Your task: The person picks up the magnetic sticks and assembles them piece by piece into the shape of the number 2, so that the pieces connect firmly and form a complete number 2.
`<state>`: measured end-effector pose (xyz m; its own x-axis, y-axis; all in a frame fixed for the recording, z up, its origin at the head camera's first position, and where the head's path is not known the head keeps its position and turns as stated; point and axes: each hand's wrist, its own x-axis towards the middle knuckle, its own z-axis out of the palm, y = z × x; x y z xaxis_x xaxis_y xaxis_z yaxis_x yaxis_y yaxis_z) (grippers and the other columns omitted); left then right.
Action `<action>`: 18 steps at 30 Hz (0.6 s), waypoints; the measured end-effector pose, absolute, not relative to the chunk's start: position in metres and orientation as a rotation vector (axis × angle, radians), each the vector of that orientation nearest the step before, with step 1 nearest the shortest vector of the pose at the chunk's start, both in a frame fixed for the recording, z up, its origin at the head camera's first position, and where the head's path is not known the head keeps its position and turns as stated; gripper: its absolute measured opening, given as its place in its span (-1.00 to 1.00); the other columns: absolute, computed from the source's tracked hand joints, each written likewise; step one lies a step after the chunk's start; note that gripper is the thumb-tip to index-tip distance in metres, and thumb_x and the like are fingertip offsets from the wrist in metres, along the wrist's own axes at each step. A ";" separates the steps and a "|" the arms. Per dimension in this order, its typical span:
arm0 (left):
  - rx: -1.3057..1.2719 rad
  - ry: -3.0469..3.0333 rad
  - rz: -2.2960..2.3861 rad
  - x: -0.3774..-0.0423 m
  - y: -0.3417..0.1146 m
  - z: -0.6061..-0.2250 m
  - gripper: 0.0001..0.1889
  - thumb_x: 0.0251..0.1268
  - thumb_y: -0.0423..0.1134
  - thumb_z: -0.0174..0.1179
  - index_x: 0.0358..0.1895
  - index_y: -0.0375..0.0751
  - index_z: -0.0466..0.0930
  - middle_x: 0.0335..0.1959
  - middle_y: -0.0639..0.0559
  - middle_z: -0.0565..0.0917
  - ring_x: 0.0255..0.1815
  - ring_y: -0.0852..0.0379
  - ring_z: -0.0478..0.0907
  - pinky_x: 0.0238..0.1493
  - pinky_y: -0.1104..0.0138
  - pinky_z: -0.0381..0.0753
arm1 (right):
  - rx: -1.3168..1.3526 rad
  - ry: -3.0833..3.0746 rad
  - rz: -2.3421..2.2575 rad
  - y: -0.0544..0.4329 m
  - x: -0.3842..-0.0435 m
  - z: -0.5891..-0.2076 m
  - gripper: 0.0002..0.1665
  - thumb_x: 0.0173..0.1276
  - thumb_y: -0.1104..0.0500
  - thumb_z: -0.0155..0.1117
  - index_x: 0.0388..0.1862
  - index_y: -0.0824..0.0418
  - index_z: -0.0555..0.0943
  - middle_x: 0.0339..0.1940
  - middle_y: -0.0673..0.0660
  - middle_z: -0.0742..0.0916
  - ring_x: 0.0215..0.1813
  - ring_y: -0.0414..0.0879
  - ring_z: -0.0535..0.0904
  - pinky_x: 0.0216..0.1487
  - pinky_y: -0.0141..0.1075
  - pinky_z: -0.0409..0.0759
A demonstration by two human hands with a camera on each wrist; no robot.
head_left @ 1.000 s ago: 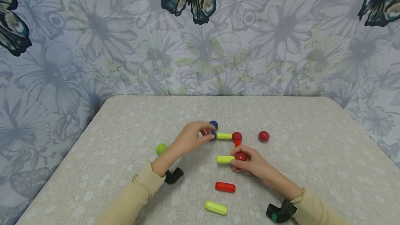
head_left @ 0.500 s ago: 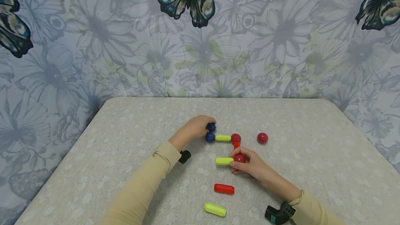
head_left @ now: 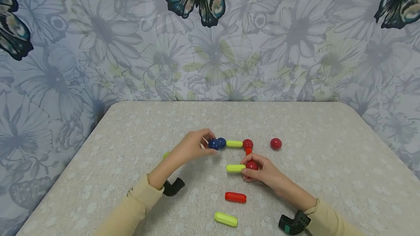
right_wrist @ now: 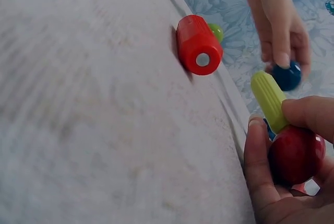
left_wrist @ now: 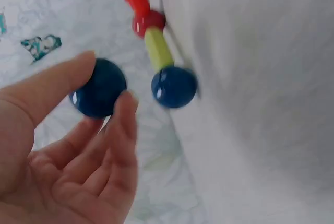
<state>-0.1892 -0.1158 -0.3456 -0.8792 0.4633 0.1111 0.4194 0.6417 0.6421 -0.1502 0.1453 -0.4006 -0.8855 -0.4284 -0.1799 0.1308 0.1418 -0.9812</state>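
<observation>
The left hand (head_left: 191, 146) pinches a loose blue ball (head_left: 214, 144), just beside the blue end ball (head_left: 222, 142) of a joined chain. The right hand (head_left: 262, 172) grips the near red ball (head_left: 251, 166), its thumb against the near yellow stick (head_left: 234, 168). The far yellow stick (head_left: 234, 144) runs along the table (head_left: 311, 126)'s far edge direction to the far red ball (head_left: 248, 144); a red link (head_left: 248, 151) joins both red balls. Towards the right edge lies a lone red ball (head_left: 276, 144); nearer the person, a loose red stick (head_left: 235, 197) and loose yellow stick (head_left: 225, 219).
</observation>
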 end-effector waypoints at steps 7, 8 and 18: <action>0.785 2.500 1.207 -0.164 -0.123 -0.372 -0.68 0.07 -0.29 0.38 -0.10 -0.19 0.53 -0.22 0.05 0.60 -0.31 0.18 0.55 -0.27 0.35 0.55 | -0.257 2.015 -1.786 0.146 -0.150 -0.400 -0.66 0.22 0.24 0.35 -0.09 0.34 0.48 -0.30 0.20 0.59 -0.32 -0.02 0.60 -0.21 -0.22 0.61; 0.788 2.481 1.207 -0.164 -0.122 -0.375 -0.66 0.08 -0.28 0.38 -0.06 -0.20 0.54 -0.20 0.04 0.60 -0.29 0.19 0.55 -0.26 0.36 0.55 | -0.255 2.017 -1.785 0.146 -0.150 -0.400 -0.66 0.22 0.24 0.35 -0.09 0.34 0.48 -0.30 0.20 0.59 -0.32 -0.02 0.60 -0.21 -0.23 0.61; 0.853 2.318 1.298 -0.165 -0.111 -0.381 -0.62 0.18 -0.29 0.30 0.08 -0.27 0.56 -0.14 0.02 0.60 -0.28 0.16 0.52 -0.28 0.36 0.53 | -0.240 1.987 -1.803 0.145 -0.152 -0.399 -0.63 0.23 0.25 0.34 -0.03 0.35 0.47 -0.23 0.23 0.56 -0.28 0.01 0.62 -0.18 -0.20 0.61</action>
